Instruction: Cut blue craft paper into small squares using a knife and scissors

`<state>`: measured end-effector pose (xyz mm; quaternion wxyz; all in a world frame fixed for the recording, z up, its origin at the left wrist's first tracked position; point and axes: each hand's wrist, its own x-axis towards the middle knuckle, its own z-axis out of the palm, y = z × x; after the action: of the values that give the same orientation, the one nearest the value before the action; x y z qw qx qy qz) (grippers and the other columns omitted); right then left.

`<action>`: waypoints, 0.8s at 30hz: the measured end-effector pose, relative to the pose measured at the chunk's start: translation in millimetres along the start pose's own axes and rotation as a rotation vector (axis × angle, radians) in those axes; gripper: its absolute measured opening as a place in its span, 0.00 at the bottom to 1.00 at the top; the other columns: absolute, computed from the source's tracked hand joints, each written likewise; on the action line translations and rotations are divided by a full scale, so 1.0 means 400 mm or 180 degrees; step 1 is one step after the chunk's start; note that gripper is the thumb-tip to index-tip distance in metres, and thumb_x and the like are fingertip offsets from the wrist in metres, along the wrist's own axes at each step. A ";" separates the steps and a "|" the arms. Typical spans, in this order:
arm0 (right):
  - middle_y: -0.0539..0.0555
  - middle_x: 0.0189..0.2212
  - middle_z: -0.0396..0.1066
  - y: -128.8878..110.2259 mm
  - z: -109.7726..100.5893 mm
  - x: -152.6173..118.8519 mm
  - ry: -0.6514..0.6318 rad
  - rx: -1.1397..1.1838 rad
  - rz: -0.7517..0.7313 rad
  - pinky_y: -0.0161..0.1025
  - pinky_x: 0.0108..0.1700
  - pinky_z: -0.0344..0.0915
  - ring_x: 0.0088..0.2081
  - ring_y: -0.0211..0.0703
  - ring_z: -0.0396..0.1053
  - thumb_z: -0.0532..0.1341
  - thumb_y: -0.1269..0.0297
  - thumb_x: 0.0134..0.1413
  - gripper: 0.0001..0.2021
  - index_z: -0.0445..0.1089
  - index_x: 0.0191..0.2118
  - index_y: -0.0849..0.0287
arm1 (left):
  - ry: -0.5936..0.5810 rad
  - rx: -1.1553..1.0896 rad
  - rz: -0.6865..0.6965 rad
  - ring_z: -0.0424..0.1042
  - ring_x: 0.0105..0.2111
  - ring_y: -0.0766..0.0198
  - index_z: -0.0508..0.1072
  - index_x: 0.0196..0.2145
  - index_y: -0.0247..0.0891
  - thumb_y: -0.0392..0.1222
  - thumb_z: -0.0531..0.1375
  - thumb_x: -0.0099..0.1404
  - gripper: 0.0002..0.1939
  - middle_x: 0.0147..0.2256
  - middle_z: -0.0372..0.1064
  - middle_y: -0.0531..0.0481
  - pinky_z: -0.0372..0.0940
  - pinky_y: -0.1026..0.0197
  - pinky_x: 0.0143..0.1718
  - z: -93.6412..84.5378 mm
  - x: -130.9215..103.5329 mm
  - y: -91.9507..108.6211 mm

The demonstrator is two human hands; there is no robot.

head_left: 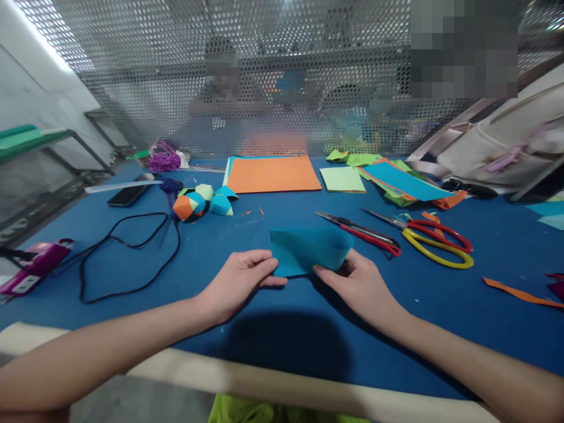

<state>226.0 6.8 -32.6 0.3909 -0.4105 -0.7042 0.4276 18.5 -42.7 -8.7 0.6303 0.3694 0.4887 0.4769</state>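
A blue sheet of paper (pixel 304 249) is held between both hands just above the blue table, curving over on itself at its right end. My left hand (pixel 240 276) pinches its lower left corner between thumb and fingers. At the lower right, my right hand (pixel 356 282) grips the paper with the thumb in front and the fingers mostly hidden behind. Close to the right hand lie a red utility knife (pixel 368 235) and scissors with red and yellow handles (pixel 434 241). Small folded paper shapes (pixel 202 201) in orange, blue and pale green rest beyond the left hand.
Orange sheets (pixel 274 174) and a pale green square stack (pixel 342 180) lie at the back, beside blue and green paper pieces (pixel 405 179). A glue gun (pixel 171 191) with its black cord (pixel 127 298), a phone (pixel 130 192) and purple yarn (pixel 165 160) occupy the left. A bag (pixel 497 141) stands right.
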 end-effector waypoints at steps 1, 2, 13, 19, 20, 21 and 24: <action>0.52 0.31 0.75 -0.003 0.000 0.000 0.0015 -0.0082 -0.0063 0.41 0.34 0.70 0.32 0.45 0.71 0.62 0.59 0.51 0.08 0.71 0.35 0.56 | 0.0004 0.0122 0.0086 0.68 0.26 0.73 0.68 0.22 0.35 0.46 0.69 0.56 0.16 0.23 0.54 0.60 0.72 0.61 0.45 0.000 -0.001 0.001; 0.52 0.31 0.75 -0.006 0.000 0.000 0.0025 -0.0152 -0.0116 0.42 0.35 0.70 0.33 0.46 0.72 0.62 0.59 0.51 0.08 0.71 0.36 0.57 | -0.0008 0.0269 0.0182 0.69 0.27 0.72 0.69 0.23 0.36 0.46 0.68 0.57 0.14 0.24 0.58 0.59 0.71 0.61 0.46 0.000 -0.002 0.003; 0.53 0.32 0.76 -0.021 -0.001 0.015 -0.0342 -0.0643 -0.0176 0.44 0.39 0.69 0.34 0.48 0.72 0.60 0.61 0.48 0.07 0.71 0.35 0.56 | -0.0094 0.1951 0.0776 0.75 0.34 0.61 0.76 0.29 0.36 0.47 0.56 0.63 0.14 0.30 0.76 0.51 0.70 0.61 0.40 -0.010 0.006 0.004; 0.57 0.47 0.74 -0.020 -0.016 0.000 0.0006 -0.0708 -0.0591 0.49 0.50 0.68 0.48 0.53 0.72 0.65 0.56 0.50 0.21 0.67 0.50 0.55 | 0.0038 0.2394 0.1122 0.72 0.32 0.63 0.76 0.28 0.37 0.46 0.54 0.65 0.15 0.28 0.74 0.52 0.66 0.64 0.37 -0.015 0.009 0.004; 0.58 0.47 0.74 -0.018 -0.020 -0.001 -0.0012 -0.0774 -0.0639 0.49 0.51 0.68 0.49 0.53 0.72 0.65 0.56 0.51 0.22 0.66 0.51 0.55 | 0.0051 0.2415 0.1108 0.71 0.32 0.64 0.75 0.27 0.37 0.47 0.54 0.65 0.15 0.27 0.74 0.52 0.66 0.65 0.36 -0.017 0.011 0.001; 0.58 0.48 0.74 -0.016 -0.024 -0.002 -0.0045 -0.0844 -0.0691 0.49 0.51 0.68 0.49 0.53 0.72 0.64 0.55 0.51 0.23 0.66 0.52 0.55 | 0.0061 0.2425 0.1078 0.71 0.31 0.64 0.75 0.27 0.37 0.47 0.54 0.65 0.15 0.27 0.73 0.52 0.65 0.65 0.35 -0.019 0.013 -0.002; 0.60 0.51 0.72 -0.019 -0.040 0.000 -0.0002 -0.1067 -0.1025 0.49 0.51 0.69 0.51 0.53 0.71 0.64 0.54 0.53 0.25 0.63 0.55 0.56 | 0.0069 0.2451 0.1080 0.70 0.31 0.63 0.76 0.29 0.36 0.47 0.54 0.65 0.16 0.28 0.74 0.52 0.64 0.65 0.34 -0.023 0.017 -0.008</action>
<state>238.6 8.9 -20.4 0.3802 -0.3519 -0.8219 0.2369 10.7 -36.9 -15.7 0.3536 0.6483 0.5700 0.3603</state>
